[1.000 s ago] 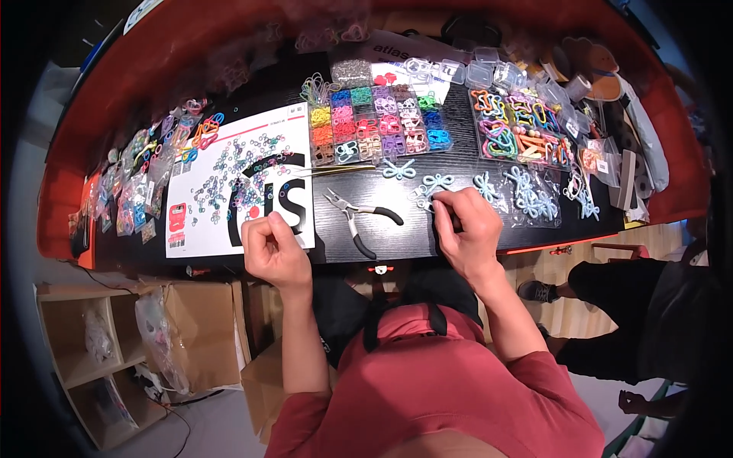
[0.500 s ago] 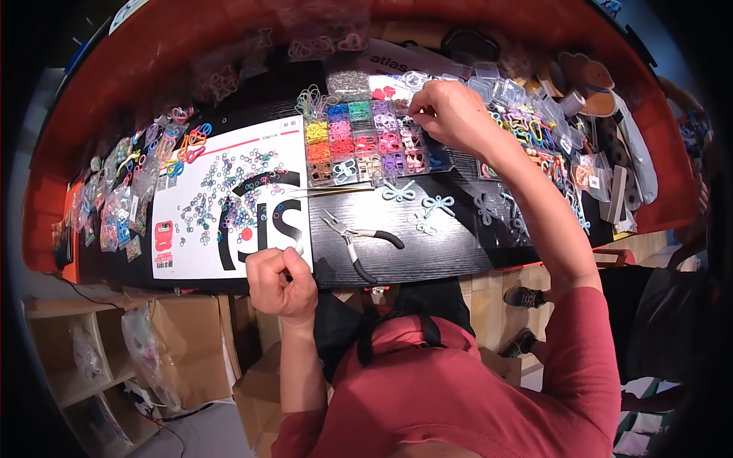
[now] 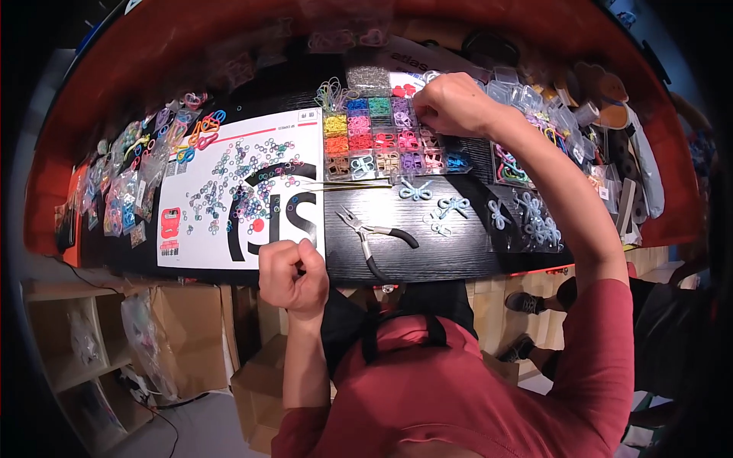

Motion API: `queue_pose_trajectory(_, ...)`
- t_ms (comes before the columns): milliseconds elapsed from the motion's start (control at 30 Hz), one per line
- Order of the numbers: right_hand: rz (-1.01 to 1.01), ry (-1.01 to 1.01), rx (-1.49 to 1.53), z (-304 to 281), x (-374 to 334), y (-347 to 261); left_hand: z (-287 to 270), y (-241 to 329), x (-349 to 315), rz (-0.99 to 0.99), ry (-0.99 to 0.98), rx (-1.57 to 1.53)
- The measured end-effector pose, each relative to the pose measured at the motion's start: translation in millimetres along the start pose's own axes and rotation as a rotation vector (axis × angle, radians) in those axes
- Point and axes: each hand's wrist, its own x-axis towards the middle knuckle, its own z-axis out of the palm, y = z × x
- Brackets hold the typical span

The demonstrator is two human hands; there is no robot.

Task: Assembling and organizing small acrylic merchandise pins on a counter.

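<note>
My left hand is closed just off the table's front edge, beside a white printed sheet. Its fingers are curled with the thumb across them; whatever they hold is hidden. On that sheet lie many small coloured rings. My right hand reaches over the far right part of a clear compartment box sorted by colour with small plastic pieces. Its fingers bend down in a pinch, and their tips are hidden. Pliers with black and white handles lie in front of the box. Tweezers rest along its near edge.
Pale blue bow-shaped knots lie right of the tweezers, with more in a clear bag. Bagged coloured pieces crowd the left side. Small clear boxes pile up at the right. A red raised wall borders the table. A person stands at the right.
The view has shifted, so the table things sit slightly further right in the picture. My right hand stays over the box's far right part with its fingers bent lower; my left hand remains closed.
</note>
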Motion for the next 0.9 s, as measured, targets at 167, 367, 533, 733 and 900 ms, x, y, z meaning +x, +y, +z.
queue_pose_trajectory(167,-0.132,-0.02,-0.043,-2,-1,6,-3,4,3,-0.056,-0.045,0.07)
queue_pose_trajectory(367,-0.2,-0.095,-0.093,-6,12,7,-4,5,3,-0.079,-0.05,0.009)
queue_pose_trajectory(533,-0.177,-0.151,-0.08,-7,11,12,-2,2,3,-0.038,-0.043,0.045)
queue_pose_trajectory(733,-0.289,-0.181,-0.013,-15,16,11,-4,1,3,-0.034,-0.048,0.048)
queue_pose_trajectory(900,-0.295,-0.207,-0.049,-13,18,17,-3,1,3,-0.037,-0.043,0.039)
